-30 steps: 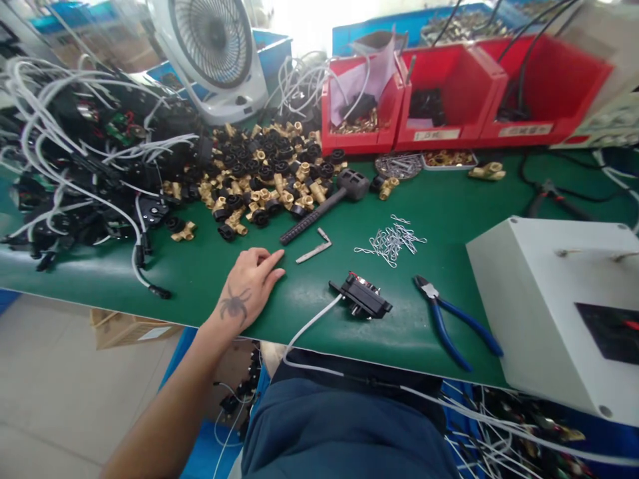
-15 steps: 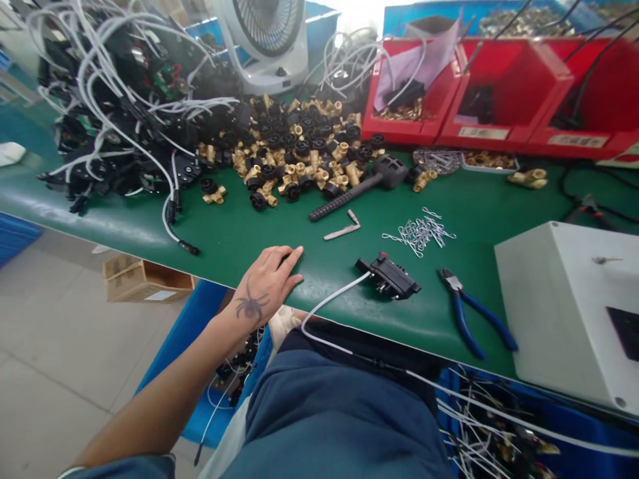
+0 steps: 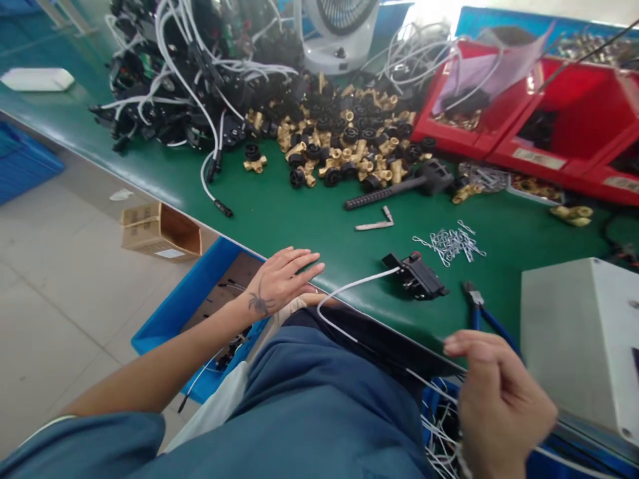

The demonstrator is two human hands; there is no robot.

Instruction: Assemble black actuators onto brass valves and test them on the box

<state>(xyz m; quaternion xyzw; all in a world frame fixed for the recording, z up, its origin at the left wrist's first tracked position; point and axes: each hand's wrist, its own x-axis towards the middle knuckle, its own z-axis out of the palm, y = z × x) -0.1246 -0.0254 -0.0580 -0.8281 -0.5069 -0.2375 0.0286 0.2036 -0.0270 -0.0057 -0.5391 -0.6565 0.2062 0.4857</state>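
The black module (image 3: 424, 275) lies on the worktop (image 3: 299, 216). From it, the left hand (image 3: 285, 278), at nine o'clock, extends slightly spread fingers; the right hand (image 3: 502, 396), at five o'clock, curls, its grip impossible to tell.

A green table (image 3: 294, 223) is stretching left to right, its near edge slanting above a pale tiled floor (image 3: 60, 313). A cardboard box (image 3: 142, 229) is sitting on the floor below that edge, beside a blue bin (image 3: 180, 299). Bright light (image 3: 436, 18) is glowing past the table's far edge.
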